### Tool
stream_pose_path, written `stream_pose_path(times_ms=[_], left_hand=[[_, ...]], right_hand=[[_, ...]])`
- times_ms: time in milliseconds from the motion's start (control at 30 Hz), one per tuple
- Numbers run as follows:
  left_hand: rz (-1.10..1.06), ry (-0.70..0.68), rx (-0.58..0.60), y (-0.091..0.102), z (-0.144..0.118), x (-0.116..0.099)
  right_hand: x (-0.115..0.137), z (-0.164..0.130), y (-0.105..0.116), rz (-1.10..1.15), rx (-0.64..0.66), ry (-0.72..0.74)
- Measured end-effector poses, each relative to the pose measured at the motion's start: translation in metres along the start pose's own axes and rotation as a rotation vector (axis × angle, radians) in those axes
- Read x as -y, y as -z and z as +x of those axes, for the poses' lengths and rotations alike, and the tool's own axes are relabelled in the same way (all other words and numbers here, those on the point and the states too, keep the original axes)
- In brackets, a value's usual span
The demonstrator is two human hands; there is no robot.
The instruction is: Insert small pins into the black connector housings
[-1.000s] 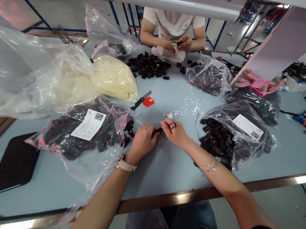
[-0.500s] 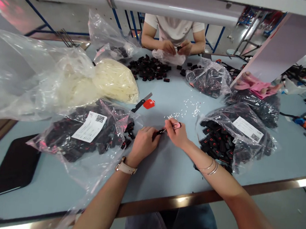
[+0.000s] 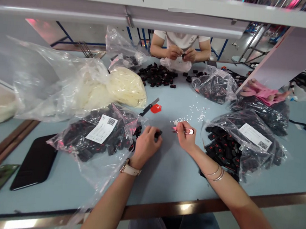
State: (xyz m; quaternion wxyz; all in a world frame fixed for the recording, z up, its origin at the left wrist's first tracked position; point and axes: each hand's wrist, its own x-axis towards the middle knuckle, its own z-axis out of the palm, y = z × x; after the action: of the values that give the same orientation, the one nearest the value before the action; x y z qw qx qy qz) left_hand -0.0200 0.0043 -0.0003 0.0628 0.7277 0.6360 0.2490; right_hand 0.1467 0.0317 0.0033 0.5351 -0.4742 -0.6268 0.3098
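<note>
Head view: the person's left hand (image 3: pixel 146 144) is over the middle of a blue-grey table (image 3: pixel 163 186), thumb and fingers pinching a small black part (image 3: pixel 158 133). The part sits at the fingertips, mostly covered by them, on the side toward the right hand (image 3: pixel 186 140). That hand is closed around a small pair of snips (image 3: pixel 188 131), whose tip points left toward the black part; the tip and the part are apart, with bare table between them. A watch (image 3: pixel 130 169) with a pale strap is on the left wrist, and thin bangles (image 3: pixel 218 174) circle the right forearm.

Just beyond the right hand lie small white bits (image 3: pixel 179 120), thickest near the fingers and scattered farther off to the right. Farther left, a knife (image 3: pixel 149 107) lies beside a red piece (image 3: pixel 156 108).

Left of the left hand is a clear bag (image 3: pixel 85 154) of black parts with a white label (image 3: pixel 101 129); to the right of the right hand is another bag (image 3: pixel 266 157), its open mouth showing more black parts. A bag of cream-coloured pieces (image 3: pixel 127 86) stands at the far left, and a dark tablet (image 3: pixel 34 163) lies at the near left. Across the table, a co-worker's hands (image 3: pixel 191 55) hold a small dark item (image 3: pixel 183 56) above a crumpled bag (image 3: pixel 176 65), next to a pile of black parts (image 3: pixel 157 75).
</note>
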Motion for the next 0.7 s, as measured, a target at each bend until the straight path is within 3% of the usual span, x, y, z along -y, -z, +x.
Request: stream_pose_path(times_ms=[67,133,367,500,700], left_hand=[[0.075,0.101,-0.059,0.005,0.003,0.006],[0.150,0.152,-0.042,0.010,0.006,0.013],[0.400,0.171,-0.154,0.021,0.007,0.031],[0.423,0.116,-0.196,0.019,0.004,0.033],[0.222,-0.035,-0.170,0.014,0.003,0.025]], right_hand=[[0.000,0.000,0.000,0.013,0.004,0.000],[0.001,0.000,0.000,0.024,0.013,0.005],[0.004,0.001,0.001,-0.003,0.005,0.030],[0.008,0.004,0.001,0.101,-0.041,-0.028],[0.025,0.018,0.010,0.208,-0.129,-0.113]])
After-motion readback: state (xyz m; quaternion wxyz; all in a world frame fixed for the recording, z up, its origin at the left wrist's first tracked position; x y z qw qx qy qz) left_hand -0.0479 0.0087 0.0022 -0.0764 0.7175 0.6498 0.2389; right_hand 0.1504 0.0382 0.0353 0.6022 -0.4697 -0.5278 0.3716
